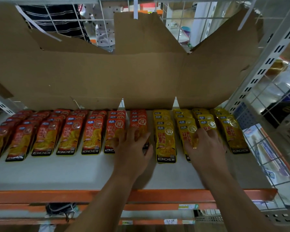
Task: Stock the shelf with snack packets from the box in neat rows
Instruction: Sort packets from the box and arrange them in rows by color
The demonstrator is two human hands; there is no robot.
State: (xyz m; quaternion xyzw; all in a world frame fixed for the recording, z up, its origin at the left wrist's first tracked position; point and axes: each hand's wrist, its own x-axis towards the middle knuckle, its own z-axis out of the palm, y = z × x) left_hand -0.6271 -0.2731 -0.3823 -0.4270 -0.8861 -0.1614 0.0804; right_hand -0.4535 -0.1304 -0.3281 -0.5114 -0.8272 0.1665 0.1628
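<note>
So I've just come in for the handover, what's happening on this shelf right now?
A person is stocking the shelf with Konchew snack packets. Red packets fill the rows on the left and yellow packets the rows on the right, all in front of opened-out cardboard standing at the back. The left hand rests, fingers spread, on the last red row. The right hand lies over the middle yellow rows, apparently straightening them.
</note>
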